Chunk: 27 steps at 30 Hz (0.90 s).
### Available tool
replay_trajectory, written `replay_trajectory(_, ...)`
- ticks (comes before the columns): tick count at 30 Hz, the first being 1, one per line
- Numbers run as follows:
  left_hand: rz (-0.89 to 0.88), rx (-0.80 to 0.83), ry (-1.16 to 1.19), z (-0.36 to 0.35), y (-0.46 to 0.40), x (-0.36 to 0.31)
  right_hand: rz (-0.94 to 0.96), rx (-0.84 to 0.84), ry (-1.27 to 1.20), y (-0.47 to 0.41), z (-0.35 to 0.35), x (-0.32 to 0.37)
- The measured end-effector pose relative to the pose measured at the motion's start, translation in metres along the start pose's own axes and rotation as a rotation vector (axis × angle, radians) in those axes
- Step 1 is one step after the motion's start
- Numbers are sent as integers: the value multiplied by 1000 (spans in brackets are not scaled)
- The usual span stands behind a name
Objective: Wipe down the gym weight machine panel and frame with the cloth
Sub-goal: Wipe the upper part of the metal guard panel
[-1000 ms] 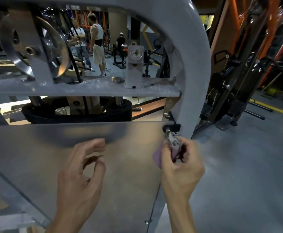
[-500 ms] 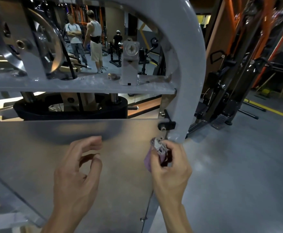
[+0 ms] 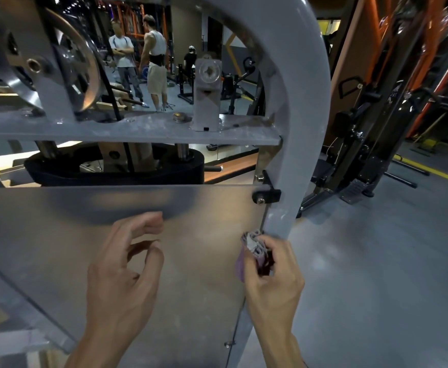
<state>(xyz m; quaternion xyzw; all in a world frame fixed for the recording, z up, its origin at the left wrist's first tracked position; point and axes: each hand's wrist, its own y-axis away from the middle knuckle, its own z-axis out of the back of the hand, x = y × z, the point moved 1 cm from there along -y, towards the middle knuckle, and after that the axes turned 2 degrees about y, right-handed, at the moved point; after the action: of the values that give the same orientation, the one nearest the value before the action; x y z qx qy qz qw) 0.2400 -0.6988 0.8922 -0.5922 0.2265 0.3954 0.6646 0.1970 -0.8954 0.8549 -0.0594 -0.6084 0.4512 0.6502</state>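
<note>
Two hands were up in front of the machine. Our right hand had its grip clamped on the bunched cloth, thumb and fingers curled round it, and the wad sat at about four o'clock in the view, touching the seam where the panel meets the grey frame, just below the black bracket. Our left hand hovered over the panel near six o'clock, fingers loosely curled, holding nothing; we could not tell whether it touched the metal.

We judged the step to be wiping that narrow seam and the frame's inner edge. To do it well, we reckoned the cloth needed a folded edge pushed into the gap, not a round wad riding over it, with steady pressure kept along the frame. The bolt at the bracket could snag the cloth, so we thought it wiser to work around it. Most of the panel toward nine o'clock looked hazy and probably wanted broad strokes.
</note>
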Motion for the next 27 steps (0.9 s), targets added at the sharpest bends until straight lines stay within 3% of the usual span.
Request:
replay_trajectory(8,6,-2,13,0,-1,-1,119,-63,9,-18,2,12)
replay_trajectory(15,16,0,10,0,-1,-2,8,-39,-6,0,4,-5)
replay_trajectory(18,29,7,-8,0,-1,-2,54,-66,-58,-14,14,2)
replay_trajectory(27,28,3,14,1,-2,-1,77,116,-103,-22,23,1)
